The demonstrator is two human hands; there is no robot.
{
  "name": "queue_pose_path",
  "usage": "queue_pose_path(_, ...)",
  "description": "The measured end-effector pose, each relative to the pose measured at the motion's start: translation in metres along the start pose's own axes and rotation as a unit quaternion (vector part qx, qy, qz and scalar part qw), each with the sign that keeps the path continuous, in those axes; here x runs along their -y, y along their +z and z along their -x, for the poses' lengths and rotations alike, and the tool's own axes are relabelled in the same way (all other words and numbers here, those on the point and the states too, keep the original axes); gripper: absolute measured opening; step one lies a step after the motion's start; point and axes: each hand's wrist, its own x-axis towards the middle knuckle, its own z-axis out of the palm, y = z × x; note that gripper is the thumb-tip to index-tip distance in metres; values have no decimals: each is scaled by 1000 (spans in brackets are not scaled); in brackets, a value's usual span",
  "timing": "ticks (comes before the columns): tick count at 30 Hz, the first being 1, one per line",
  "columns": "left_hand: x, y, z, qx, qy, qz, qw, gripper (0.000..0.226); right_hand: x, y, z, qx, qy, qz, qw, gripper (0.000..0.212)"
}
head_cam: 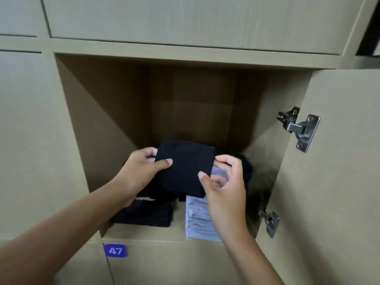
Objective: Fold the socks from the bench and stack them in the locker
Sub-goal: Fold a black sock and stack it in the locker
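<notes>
Now folded black sock pinched between left hand, right hand

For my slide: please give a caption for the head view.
Both hands hold a folded black sock inside the open locker.

The folded sock is plain black — no pattern shows on it. The dark stack at the front left of the locker floor is black too, perhaps very dark navy. Beside it the pale stack is light grey-blue with faint small specks. The locker is beige outside, browner inside. The hinges are silver metal, and the number tag — "47" — is blue with white digits.
</notes>
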Motion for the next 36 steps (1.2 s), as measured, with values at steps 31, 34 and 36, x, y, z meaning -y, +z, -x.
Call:
queue_pose_path(31, 0, 134, -161, 93, -169, 89, 977, 46, -67, -14, -7, 163, -96, 607, 772, 69)
queue_pose_path(34, 5, 135, -160, 92, -190, 69, 975, 33, -69, -12, -6, 159, -109, 604, 773, 69)
queue_pose_path(36, 8, 137, -161, 96, -197, 46, 975, 20, -70, -12, -6, 156, -116, 604, 773, 69)
